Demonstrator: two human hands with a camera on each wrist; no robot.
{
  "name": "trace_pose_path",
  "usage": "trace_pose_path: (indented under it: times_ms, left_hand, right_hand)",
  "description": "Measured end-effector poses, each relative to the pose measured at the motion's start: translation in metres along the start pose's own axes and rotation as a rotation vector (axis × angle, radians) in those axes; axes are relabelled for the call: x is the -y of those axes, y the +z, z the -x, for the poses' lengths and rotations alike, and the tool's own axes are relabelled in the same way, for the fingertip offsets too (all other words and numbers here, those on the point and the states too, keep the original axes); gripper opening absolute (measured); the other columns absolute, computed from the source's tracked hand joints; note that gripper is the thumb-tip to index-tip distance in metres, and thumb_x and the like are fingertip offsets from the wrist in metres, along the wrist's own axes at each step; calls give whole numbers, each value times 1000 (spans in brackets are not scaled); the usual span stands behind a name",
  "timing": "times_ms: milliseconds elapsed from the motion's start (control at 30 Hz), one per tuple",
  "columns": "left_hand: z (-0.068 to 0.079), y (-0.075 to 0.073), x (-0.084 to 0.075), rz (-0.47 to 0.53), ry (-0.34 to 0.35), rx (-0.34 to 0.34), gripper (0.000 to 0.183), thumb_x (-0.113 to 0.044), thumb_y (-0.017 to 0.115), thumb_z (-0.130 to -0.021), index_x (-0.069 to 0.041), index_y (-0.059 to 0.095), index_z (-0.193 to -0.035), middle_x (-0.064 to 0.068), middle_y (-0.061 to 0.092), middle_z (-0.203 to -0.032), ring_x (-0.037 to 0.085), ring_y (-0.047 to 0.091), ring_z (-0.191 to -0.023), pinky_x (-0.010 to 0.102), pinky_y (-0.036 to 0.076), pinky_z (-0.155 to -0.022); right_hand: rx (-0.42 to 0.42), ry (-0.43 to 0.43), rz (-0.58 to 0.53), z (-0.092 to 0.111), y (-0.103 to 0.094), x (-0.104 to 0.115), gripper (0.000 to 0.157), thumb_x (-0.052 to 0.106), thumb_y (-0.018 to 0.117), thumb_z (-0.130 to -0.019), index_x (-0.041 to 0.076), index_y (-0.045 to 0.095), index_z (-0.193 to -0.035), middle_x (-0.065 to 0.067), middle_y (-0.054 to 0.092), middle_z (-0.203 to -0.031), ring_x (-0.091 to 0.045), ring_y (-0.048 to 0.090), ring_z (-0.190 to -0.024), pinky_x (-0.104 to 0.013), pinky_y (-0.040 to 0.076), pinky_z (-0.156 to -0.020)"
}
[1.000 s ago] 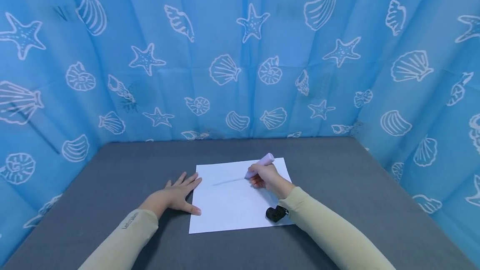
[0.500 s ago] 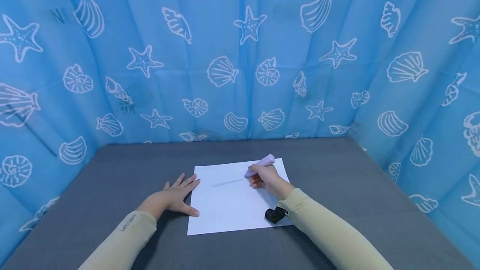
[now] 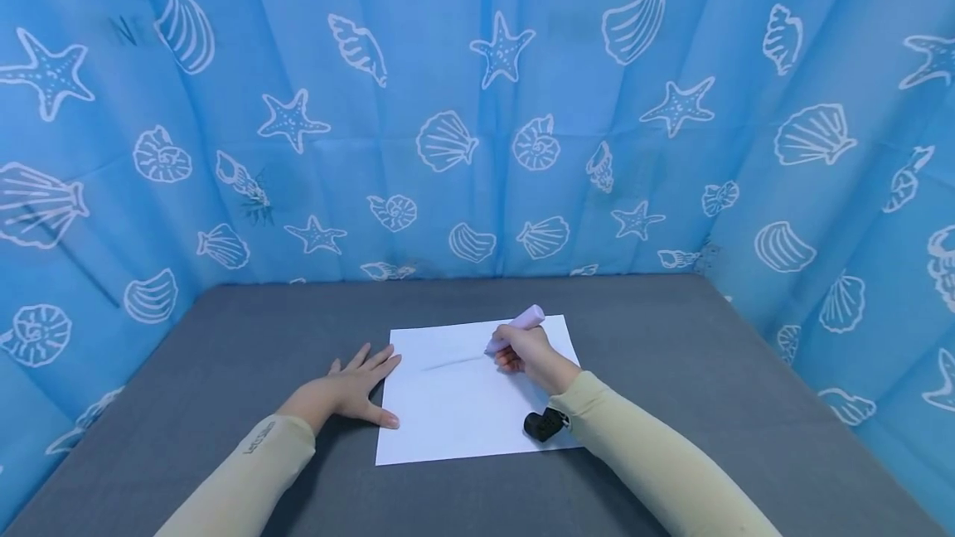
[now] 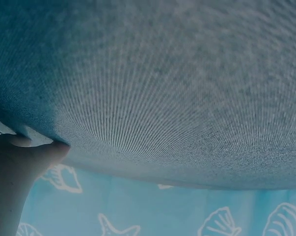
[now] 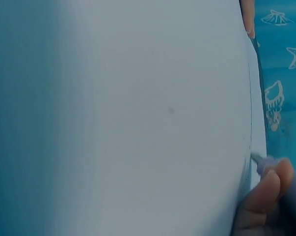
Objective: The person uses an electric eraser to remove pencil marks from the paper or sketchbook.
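rt grip [image 3: 528, 352], just rt of ctr in the lower half of the frame, is curled snug round the lilac pen [image 3: 528, 318], thumb & fingers pinching it w/ no slack; right wrist view has the same pinch at lower rt. pen leans w/ its fat end to the upper rt, tip at or v. near the rt end of a faint grey line [image 3: 453, 364]; can't tell how hard it presses. vs 1 s ago v. little has changed: tip sits in abt the same spot, line hasn't visibly grown, & the slight shift of the whole view is prob. just the head. so drawing seems near a standstill, i.e. a slow or paused stroke. line runs over the white paper [image 3: 448, 417], lower ctr. left grip [image 3: 346, 392], lower left of ctr, has hold of nothing: fingers spread, thumb on the paper's left edge, same as before, prob. steadying it. black gadget [image 3: 543, 425] by the rt cuff [image 3: 578, 394], over the paper's lower rt. beyond: grey counter [image 3: 298, 313], then blue shell-print curtain [image 3: 448, 65] up top.
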State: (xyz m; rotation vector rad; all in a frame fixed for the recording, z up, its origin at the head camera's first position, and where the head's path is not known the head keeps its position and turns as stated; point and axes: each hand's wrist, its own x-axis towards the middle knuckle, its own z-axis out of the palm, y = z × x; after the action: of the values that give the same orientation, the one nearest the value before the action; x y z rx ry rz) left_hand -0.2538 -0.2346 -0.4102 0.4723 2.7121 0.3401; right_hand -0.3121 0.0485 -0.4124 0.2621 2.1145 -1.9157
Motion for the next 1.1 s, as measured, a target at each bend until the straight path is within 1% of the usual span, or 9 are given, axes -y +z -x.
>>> trace_pose_path:
  times_ms: [133,267,400,500,633,700,767,933,1100]
  left_hand:
    - [0,-1,0,4,-1,1,111,-66,72,-73,-12,20,-156,13,10,-162,44,1,-145,73,4,-105]
    - [0,-2,2,5,5,13,113,-70,69,-73,-12,18,-156,13,7,-162,44,-1,-145,73,2,-105]
    - [0,-2,4,20,15,15,115,-72,68,-72,-11,19,-156,14,7,-162,44,-2,-145,73,0,-104]
    - [-1,-1,5,19,0,12,117,-73,69,-70,-13,19,-156,11,7,-163,42,-2,-146,72,0,-106]
    - [-1,0,4,18,-12,10,115,-72,70,-71,-15,18,-157,9,7,-163,40,-3,-146,71,1,-107]
    - [-1,-1,3,27,-5,7,114,-69,71,-71,-12,20,-156,12,8,-162,43,-2,-146,73,1,-105]
    - [-1,0,2,31,3,12,114,-69,71,-72,-11,19,-156,13,8,-162,44,-2,-145,73,1,-105]
    - [-1,1,2,27,4,14,116,-75,67,-70,-13,18,-156,11,7,-163,43,-3,-146,72,0,-105]
    - [-2,1,2,24,-7,1,113,-68,72,-72,-13,21,-156,11,10,-162,43,0,-146,73,2,-105]
  right_hand:
    - [31,30,22,0,0,2,21,10,60,-90,-8,57,-101,-8,55,-64,-12,50,-49,-22,46,-48]
    - [22,28,11,0,0,3,21,10,60,-90,-8,57,-101,-8,55,-63,-11,50,-48,-21,46,-48]
    - [19,35,8,-1,2,3,20,10,61,-90,-7,57,-100,-8,55,-61,-11,50,-47,-21,46,-46]
    - [14,40,13,0,3,2,21,11,62,-90,-7,57,-100,-7,55,-61,-11,51,-47,-21,46,-46]
    - [27,45,30,1,3,2,22,12,62,-90,-6,57,-100,-8,56,-62,-12,51,-48,-22,46,-47]
    - [42,47,13,1,2,2,22,12,61,-91,-7,58,-101,-8,56,-64,-12,52,-50,-22,47,-49]
    - [44,51,-12,2,0,1,22,13,60,-92,-8,59,-101,-9,57,-65,-12,52,-51,-22,48,-50]
    - [43,64,-41,0,-2,2,22,11,58,-91,-8,58,-102,-10,57,-69,-14,53,-54,-23,49,-52]
    - [36,47,-16,-2,1,2,23,10,59,-90,-9,57,-104,-10,57,-66,-13,52,-51,-22,48,-50]
